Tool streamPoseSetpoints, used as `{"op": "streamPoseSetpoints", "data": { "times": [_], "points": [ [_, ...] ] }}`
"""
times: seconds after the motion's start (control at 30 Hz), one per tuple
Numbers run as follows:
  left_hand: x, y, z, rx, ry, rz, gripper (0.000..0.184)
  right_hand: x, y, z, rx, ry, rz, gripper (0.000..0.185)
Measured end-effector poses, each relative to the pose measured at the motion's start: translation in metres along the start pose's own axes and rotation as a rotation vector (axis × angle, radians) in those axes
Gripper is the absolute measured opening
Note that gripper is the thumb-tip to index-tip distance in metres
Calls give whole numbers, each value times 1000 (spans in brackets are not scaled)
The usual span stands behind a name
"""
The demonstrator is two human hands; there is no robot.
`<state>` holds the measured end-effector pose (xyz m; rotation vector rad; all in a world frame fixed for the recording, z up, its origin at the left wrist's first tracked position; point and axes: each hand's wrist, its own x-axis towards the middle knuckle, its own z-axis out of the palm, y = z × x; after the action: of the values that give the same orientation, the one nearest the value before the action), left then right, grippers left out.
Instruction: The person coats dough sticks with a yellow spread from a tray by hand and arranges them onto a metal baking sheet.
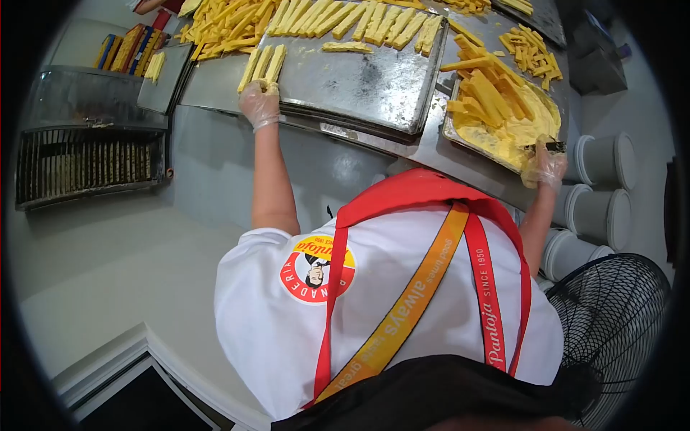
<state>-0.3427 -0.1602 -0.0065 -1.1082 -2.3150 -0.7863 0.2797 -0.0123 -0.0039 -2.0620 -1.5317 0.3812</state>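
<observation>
My left hand (259, 105), in a clear plastic glove, is closed at the near end of a cream-coated yellow stick (274, 65), which looks like cake or bread. Two more coated sticks lie beside it at the left edge of the metal tray (345, 93). My right hand (548, 171), gloved and smeared with cream, grips a spreading tool (555, 146); only a short dark part of it shows. Under that hand is a shallow pan (449, 136) with pale yellow cream (496, 144) and a heap of uncoated sticks (492, 93).
A row of coated sticks (374, 21) lines the tray's far side. Loose sticks (230, 25) are piled behind on the left, and more (532, 54) at the right. White buckets (604, 159) and a black fan (611, 330) stand on my right. A slotted metal rack (90, 169) is at left.
</observation>
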Motion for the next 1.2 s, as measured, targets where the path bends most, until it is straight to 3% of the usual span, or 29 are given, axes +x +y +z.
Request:
{"op": "streamPoseSetpoints", "data": {
  "times": [0.1,0.2,0.3,0.4,0.5,0.6,0.67,0.7,0.73,0.77,0.8,0.83,0.9,0.93,0.97,1.0,1.03,1.07,1.13,1.2],
  "points": [
    [-1,-8,8,62,21,61,26,-2,1,0,24,8,-45,41],
    [-1,7,-19,16,155,-91,42,-3,-1,-2,5,0,-17,40],
    [10,-31,8,-110,276,-300,50,1,14,2,15,-14,-29,40],
    [14,-72,57,-509,247,-258,47,3,18,6,12,-6,-56,40],
    [18,-69,59,-343,111,-129,54,7,25,10,-41,34,-66,39],
    [18,-41,39,-328,44,-324,54,-7,5,5,3,61,-49,36],
    [17,-39,36,-231,122,-268,50,-25,-13,-2,8,83,-110,34],
    [15,-34,37,-190,156,-235,49,-34,-12,2,189,39,-177,31],
    [15,-19,32,-173,232,-118,50,-59,-44,-14,147,44,-363,30],
    [19,5,20,-163,303,4,52,-71,-55,-18,355,-132,-345,30],
    [23,31,11,-161,370,129,53,-65,-53,-21,243,-210,-298,31],
    [23,61,8,-244,318,236,53,-59,-52,-24,124,-292,-260,33],
    [11,134,-1,-408,230,443,54,-15,-8,-1,81,-234,-90,31],
    [-2,173,-14,-567,70,477,54,-10,3,3,284,-29,-286,30],
    [-15,209,-22,-719,-82,509,54,-12,-7,1,132,89,-315,29],
    [-30,227,0,-913,-258,559,55,-27,-27,-2,160,84,-428,28],
    [-44,255,-11,-896,-340,675,52,-44,-44,-5,189,76,-540,28],
    [-53,282,-12,-1012,-414,796,46,-50,-52,-8,242,-61,-591,28],
    [-72,314,5,-908,-378,1024,42,-56,-54,-14,352,-335,-687,29],
    [-85,331,28,-763,-436,1075,42,-19,-16,13,350,-309,-313,30]
  ]
}}
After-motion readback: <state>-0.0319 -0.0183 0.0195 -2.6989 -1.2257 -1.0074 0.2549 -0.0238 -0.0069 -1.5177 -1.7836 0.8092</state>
